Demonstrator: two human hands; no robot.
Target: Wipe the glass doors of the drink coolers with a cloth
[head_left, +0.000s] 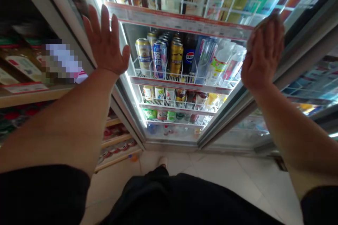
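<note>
My left hand (105, 44) lies flat with fingers spread against the left side of the glass cooler door (126, 54), near its lit frame. It holds nothing. On the right side of the glass, my right hand (264, 54) presses a crumpled, greyish cloth (274, 21). Only the cloth's edges show past the fingers, and they are blurred. Behind the glass, between my hands, beer cans (144, 56) and a dark Pepsi bottle (189, 54) stand on a wire shelf. Clear bottles (221, 61) are to their right.
Shelves of packaged drinks (22, 65) stand close on the left, above a wooden shelf edge (34, 96). Another cooler door (314, 74) is on the right. Below are the tiled floor (224, 172) and a small orange object (134, 157).
</note>
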